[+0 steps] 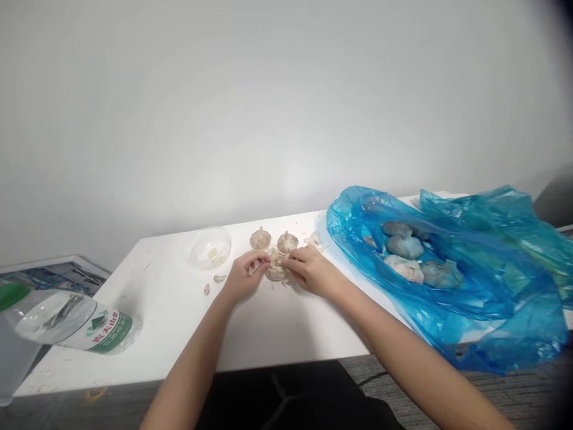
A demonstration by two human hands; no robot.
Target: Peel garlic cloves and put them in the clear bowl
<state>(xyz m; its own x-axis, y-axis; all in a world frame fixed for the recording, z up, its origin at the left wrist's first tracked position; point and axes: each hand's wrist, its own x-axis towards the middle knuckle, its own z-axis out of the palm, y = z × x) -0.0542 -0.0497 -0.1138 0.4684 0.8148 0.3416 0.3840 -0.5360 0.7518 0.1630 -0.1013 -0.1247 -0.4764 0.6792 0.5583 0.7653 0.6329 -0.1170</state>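
We log one garlic bulb (276, 275) near the table's (179, 310) far edge: light, papery, brittle, best held by its base. Left hand (244, 276) and right hand (311, 272): fingers together, pinched on it. Also listed: blue plastic bag (505, 322), right.

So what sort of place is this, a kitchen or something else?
Probably an office or meeting room, not a kitchen: a plain white table stands against a bare wall, with what looks like grey carpet underfoot and a plastic water bottle near the garlic bulb.
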